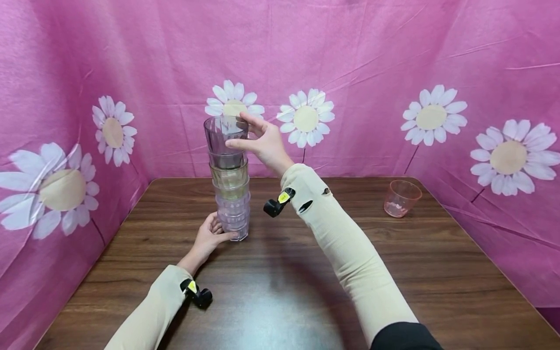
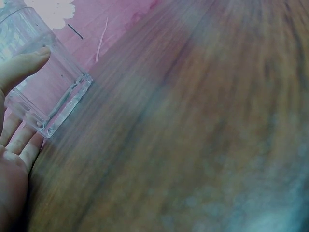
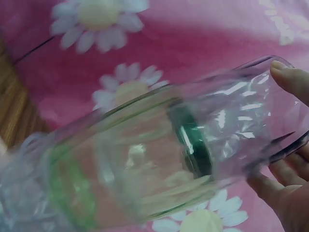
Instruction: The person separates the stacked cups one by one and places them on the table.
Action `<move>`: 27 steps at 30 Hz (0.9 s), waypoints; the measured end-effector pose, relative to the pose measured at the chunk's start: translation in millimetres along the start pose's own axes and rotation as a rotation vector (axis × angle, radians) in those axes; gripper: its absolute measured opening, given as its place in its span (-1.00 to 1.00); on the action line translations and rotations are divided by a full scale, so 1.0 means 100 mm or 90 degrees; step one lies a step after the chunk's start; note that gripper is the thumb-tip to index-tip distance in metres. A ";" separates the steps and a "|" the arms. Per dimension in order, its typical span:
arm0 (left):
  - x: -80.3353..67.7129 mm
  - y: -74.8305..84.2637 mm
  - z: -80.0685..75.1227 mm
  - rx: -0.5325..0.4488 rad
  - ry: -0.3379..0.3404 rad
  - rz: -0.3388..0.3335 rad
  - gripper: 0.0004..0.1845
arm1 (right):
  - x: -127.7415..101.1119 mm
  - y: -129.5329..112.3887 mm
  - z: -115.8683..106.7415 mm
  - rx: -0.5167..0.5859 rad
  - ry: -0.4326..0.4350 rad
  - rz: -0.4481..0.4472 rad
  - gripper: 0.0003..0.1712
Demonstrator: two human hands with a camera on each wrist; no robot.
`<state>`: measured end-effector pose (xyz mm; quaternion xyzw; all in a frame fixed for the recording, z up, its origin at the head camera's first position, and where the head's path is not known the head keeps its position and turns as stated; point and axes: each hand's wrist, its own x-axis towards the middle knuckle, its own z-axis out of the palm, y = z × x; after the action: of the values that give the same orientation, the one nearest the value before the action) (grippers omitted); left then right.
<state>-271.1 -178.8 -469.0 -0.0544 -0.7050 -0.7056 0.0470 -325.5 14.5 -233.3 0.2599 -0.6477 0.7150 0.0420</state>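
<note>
- A stack of clear plastic tumblers (image 1: 229, 194) is standing upright on the wooden table (image 1: 306, 272), left of the frame's centre.
- The right hand (image 1: 262, 141) is pinching the rim of the purple-tinted top tumbler (image 1: 224, 138), thumb and fingers curling round it; the right wrist view is showing fingertips (image 3: 289, 79) on that rim.
- The left hand (image 1: 209, 236) is resting against the bottom tumbler (image 2: 46, 92), fingers relaxed and touching its side.
- A pink cup (image 1: 401, 198) is sitting apart at centre right.
</note>
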 end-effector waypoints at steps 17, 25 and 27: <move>-0.02 -0.01 0.01 -0.003 0.001 0.026 -0.25 | 0.02 -0.13 0.01 0.075 0.014 -0.066 -0.14; -0.02 0.00 0.00 -0.002 0.003 0.020 -0.24 | 0.00 -0.26 -0.06 0.116 0.040 -0.080 -0.15; -0.02 0.00 0.00 -0.001 0.002 0.020 -0.23 | 0.01 -0.28 -0.09 0.122 0.045 -0.094 -0.14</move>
<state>-269.6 -178.6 -469.3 -0.0646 -0.7033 -0.7054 0.0591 -318.4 27.0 -207.8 0.2846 -0.5538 0.7771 0.0920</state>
